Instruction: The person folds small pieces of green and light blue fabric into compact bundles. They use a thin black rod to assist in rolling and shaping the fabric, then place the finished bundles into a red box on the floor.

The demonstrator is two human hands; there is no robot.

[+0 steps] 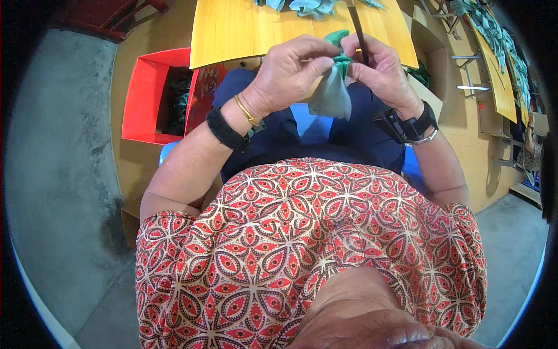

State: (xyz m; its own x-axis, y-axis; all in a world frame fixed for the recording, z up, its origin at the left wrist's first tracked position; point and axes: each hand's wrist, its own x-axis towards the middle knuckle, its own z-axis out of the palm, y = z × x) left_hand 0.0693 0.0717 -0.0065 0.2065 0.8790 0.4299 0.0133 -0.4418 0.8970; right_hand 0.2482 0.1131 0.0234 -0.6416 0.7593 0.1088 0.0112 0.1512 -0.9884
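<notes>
Looks midway thru one cloth piece [330,100], judging by bunched green neck, w/ pale grey part hanging loose below fingertips & green end poking up above. Find it btwn both hands, over lap [273,134]. Hold it in L hand [290,72], thumb & index pinched almost closed on near side of neck, other fingers curled. Hold it likewise in R hand [381,67], thumb & index nearly together on opposite side, not spread. So seems gathered, not yet set down.

See more teal cloth pieces [314,8] on yellow table [250,32] just beyond hands, plus lots on second table [501,87] off to R, well apart. Can't sort done from untouched, so can't say how many remain. See dark bundles too in red box [141,99] L of L hand & green ones in cardboard box [431,100] R of R hand; could be stock or finished pcs, unclear.

Can't ID dark strip [358,32] running from top edge down to R hand, nor tell if gripped, hooked on or merely passing by. Can't see inside of neck or exact fingertip contact. Lose far side of yellow table at top edge, red box contents in shadow & 2nd table toward dark rim.
</notes>
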